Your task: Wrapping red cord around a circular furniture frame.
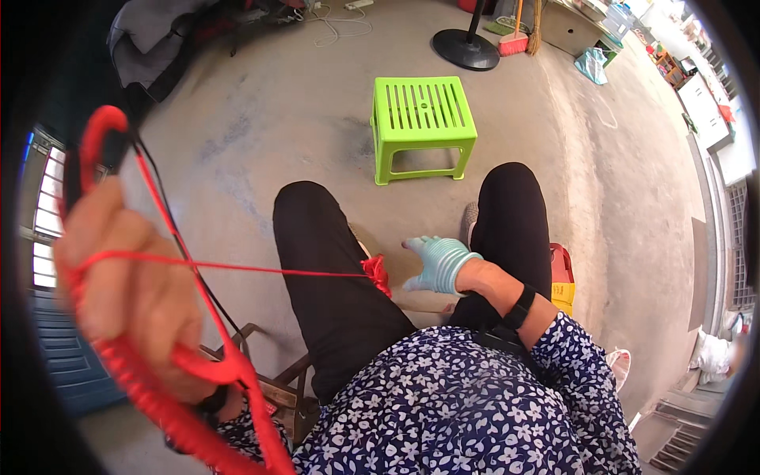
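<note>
My left hand (134, 293), large and blurred close to the camera, grips a curved red band (170, 419) that looks wrapped in cord. From it a taut strand of red cord (261, 270) stretches across to a small red cord bundle (378, 273) in front of my left thigh. Beside that bundle my right hand (440, 263), in a light blue glove with bare fingertips showing, has its fingers spread; a small gap separates them from the bundle. Further red strands and a thin black cable run down past the left hand.
Ahead of my knees stands a green slotted plastic stool (423, 119). A black round stand base (465, 49) and a red broom (513, 43) are farther off. A red and yellow container (562, 277) sits by my right leg, a wooden frame (289, 388) at my left.
</note>
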Motion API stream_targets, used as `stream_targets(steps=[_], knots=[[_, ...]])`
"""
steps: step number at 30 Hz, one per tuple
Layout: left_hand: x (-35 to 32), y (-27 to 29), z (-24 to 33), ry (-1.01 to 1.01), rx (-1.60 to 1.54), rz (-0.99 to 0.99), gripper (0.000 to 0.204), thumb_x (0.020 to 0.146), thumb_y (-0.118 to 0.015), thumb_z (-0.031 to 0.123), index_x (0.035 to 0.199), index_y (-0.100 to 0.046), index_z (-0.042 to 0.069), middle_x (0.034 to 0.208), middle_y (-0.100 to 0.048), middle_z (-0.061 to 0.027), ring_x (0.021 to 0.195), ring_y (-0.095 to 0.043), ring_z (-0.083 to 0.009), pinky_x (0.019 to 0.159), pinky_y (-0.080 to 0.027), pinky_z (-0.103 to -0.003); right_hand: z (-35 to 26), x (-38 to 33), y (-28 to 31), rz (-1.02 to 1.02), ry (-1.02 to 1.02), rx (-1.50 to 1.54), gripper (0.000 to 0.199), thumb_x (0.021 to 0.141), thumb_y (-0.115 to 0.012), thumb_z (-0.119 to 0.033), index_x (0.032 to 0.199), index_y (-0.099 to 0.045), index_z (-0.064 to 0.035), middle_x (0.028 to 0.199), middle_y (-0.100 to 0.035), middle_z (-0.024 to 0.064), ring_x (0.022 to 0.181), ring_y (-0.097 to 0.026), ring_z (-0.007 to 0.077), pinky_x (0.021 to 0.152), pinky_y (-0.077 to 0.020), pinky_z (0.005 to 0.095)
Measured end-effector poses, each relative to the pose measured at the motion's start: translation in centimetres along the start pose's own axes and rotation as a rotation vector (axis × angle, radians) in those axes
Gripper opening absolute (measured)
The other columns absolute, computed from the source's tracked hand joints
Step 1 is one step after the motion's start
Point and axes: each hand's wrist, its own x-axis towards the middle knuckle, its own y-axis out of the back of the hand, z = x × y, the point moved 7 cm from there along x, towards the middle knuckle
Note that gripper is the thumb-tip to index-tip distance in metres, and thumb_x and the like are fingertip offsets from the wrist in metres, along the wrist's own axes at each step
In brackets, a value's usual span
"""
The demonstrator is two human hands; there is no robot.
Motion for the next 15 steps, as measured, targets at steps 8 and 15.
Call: stream_targets(steps=[8, 15], knots=[[-6.8, -2.0, 11.2, -0.438, -0.341, 0.087, 0.011, 0.101, -0.031, 0.01, 0.102, -0.041, 0.005, 0.071, -0.043, -0.0035, 0.039, -0.036, -0.0123, 0.03, -0.028, -0.026, -3.4, 2.0, -0.9, 0.267, 0.363, -0.147, 0.061, 0.076, -0.065, -0.013, 0.133, -0.045, -0.0069, 0.123, -0.054, 0.0197, 0.103, -0.059, 0.0358, 0.091, -0.0473, 0.041], [-2.5, 4.6, 0.7, -0.116, -0.205, 0.513, 0.017, 0.099, -0.043, 0.014, 0.111, -0.051, 0.005, 0.086, -0.057, -0.007, 0.035, -0.026, -0.0047, 0.029, -0.023, -0.021, -0.1, -1.2, 2.5, 0.377, 0.13, 0.545, 0.044, 0.074, -0.074, -0.033, 0.107, -0.063, -0.0055, 0.097, -0.065, 0.0116, 0.091, -0.063, 0.0289, 0.083, -0.0499, 0.0372]])
